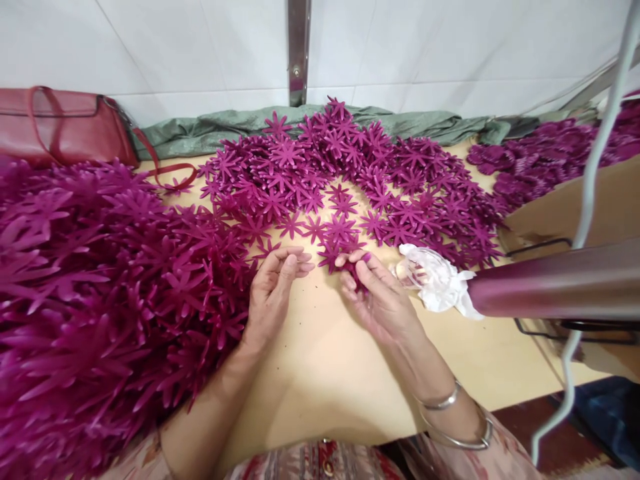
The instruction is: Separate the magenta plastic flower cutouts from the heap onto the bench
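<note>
Across the pale worktop (310, 380), the broadest mass is a left heap (115, 267) of magenta star-shaped pieces, which covers its left side from the near corner toward the back. A back heap (300, 160) of like pieces arcs beneath a green cloth (200, 133) along the far edge, its right arm reaching toward the right edge. Smaller than these, a red bag (60, 127) sits at the far left corner, and a metal-looking cylinder (550, 287) juts in over the right edge, a crumpled white wrapping (440, 287) by its end.

Between the heaps, over the middle of the worktop, are the person's two hands. The left hand (270, 293) has its thumb close against its curled fingers; whether something thin is pinched there, one cannot tell. The right hand (385, 303) has thumb and fingers bent around a magenta star piece (351, 269), partly hidden by them, just in front of the loose stars.

Such a piece looks very light, thin and pliable, perhaps slightly slick. Its narrow petals would probably bend or tangle with neighbours, so the joined centre seems the surest place to pinch, lightly, between thumb and forefinger.
</note>
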`<state>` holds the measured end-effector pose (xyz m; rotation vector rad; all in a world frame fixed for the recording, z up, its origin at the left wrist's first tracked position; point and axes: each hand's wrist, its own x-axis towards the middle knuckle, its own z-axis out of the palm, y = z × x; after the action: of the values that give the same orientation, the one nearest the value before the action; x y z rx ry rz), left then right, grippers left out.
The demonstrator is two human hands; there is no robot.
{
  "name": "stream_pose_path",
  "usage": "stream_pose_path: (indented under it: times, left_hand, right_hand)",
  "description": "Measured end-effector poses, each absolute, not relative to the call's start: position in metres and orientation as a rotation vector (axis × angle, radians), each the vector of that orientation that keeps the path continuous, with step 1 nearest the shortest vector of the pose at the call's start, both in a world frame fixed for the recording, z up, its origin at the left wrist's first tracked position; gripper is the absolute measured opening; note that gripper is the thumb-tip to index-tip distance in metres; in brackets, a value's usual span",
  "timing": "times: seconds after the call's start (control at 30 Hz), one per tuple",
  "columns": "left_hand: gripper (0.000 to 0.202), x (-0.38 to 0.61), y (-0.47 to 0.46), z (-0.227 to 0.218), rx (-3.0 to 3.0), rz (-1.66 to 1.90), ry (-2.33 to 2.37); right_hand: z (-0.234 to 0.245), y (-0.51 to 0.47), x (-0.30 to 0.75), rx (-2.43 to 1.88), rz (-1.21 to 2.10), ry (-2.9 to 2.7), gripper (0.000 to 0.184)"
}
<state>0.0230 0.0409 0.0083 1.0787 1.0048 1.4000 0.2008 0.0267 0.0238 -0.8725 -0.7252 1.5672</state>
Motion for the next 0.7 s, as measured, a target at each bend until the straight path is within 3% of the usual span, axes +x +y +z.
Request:
stream_pose_path:
  times: [0.63, 0.7]
  left_hand:
    - [0.027, 0.0233, 0.0395, 0.0098, 1.115, 1.388, 1.029]
    - [0.028, 0.0236, 0.0394, 0.0108, 1.117, 1.384, 1.032]
  right_hand:
    - [0.0233, 0.0224, 0.1956, -0.852, 1.502, -0.734, 0.027]
    - [0.0233, 0.023, 0.1957, -0.852, 1.527, -0.788, 0.034]
